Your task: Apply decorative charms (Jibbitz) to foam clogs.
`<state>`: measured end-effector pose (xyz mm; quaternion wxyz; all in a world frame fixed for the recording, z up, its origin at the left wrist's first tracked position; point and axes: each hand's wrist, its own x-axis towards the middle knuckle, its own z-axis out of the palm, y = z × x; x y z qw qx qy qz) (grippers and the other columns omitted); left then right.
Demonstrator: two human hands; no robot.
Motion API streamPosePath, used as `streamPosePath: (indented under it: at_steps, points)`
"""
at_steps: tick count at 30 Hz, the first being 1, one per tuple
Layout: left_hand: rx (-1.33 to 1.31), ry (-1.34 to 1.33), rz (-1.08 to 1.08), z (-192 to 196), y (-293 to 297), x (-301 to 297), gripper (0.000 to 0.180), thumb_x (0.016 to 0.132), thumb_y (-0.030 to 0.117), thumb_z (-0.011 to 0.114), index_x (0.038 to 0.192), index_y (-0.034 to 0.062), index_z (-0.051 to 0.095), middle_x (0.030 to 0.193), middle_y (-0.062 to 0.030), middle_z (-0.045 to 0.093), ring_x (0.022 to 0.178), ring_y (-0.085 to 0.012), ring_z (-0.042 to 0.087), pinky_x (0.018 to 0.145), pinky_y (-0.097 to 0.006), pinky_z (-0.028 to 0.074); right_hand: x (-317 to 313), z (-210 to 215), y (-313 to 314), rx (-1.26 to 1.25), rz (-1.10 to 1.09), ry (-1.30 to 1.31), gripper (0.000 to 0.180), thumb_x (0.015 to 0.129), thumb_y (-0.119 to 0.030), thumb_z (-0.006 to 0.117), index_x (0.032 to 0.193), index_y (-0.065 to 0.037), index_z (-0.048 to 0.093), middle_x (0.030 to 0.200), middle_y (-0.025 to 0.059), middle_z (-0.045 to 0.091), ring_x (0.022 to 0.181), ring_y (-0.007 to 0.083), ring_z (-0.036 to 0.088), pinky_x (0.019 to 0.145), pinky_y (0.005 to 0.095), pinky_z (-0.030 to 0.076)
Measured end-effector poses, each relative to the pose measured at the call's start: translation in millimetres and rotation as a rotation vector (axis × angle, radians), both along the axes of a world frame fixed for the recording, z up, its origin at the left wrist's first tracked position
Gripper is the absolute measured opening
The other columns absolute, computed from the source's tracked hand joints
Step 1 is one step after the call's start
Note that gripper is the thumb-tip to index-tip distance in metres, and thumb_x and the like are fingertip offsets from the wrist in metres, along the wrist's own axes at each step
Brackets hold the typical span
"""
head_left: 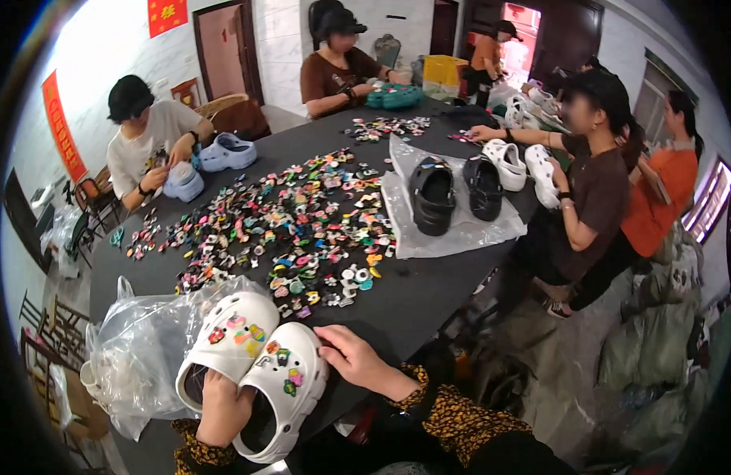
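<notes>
Two white clogs stand side by side at the near edge of the table, toes pointing away from me. Colourful shoe charms sit on the tops of both the left clog (240, 324) and the right clog (293, 378). My left hand (223, 405) dips into the left clog's opening and is closed on its inner side; the fingertips are hidden inside. Against the outer side of the right clog lies my right hand (356, 360), its fingers stretched out and touching the shoe. Just beyond the clogs a wide heap of loose charms (294, 218) spreads over the black tabletop (405, 297).
A clear plastic bag (148, 356) lies left of my clogs. Black clogs (434, 198) rest on another plastic sheet (492, 231). Co-workers around the table handle light blue clogs (228, 152), a green clog (394, 96) and white clogs (542, 174). Sacks (647, 332) pile up at right.
</notes>
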<state>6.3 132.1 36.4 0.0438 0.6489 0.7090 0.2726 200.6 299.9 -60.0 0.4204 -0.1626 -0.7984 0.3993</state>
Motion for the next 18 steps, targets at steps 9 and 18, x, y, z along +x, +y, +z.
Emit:
streamPosePath:
  at_steps: [9,18]
  points:
    - [0.113,-0.491,0.284,12.8,-0.8,-22.0,0.022,0.081,-0.003,0.052,0.101,-0.008,0.06,0.092,-0.0156,0.065,0.077,-0.0242,0.062,0.07,-0.035,0.048,9.2,10.6,0.3,-0.157,-0.037,0.193,0.03,0.092,0.0,0.053,0.123,0.001,0.054,0.113,0.0128,0.058,0.097,0.0169,0.061,0.083,0.0276,0.051]
    - [0.288,-0.755,0.483,5.5,26.0,-55.2,0.012,0.086,0.007,0.053,0.081,-0.0038,0.051,0.081,-0.0061,0.055,0.07,-0.0149,0.054,0.064,-0.029,0.045,-8.8,116.5,-44.1,0.359,0.21,0.222,0.042,0.083,-0.004,0.061,0.123,0.001,0.053,0.113,0.0168,0.053,0.102,0.0337,0.054,0.088,0.0393,0.046]
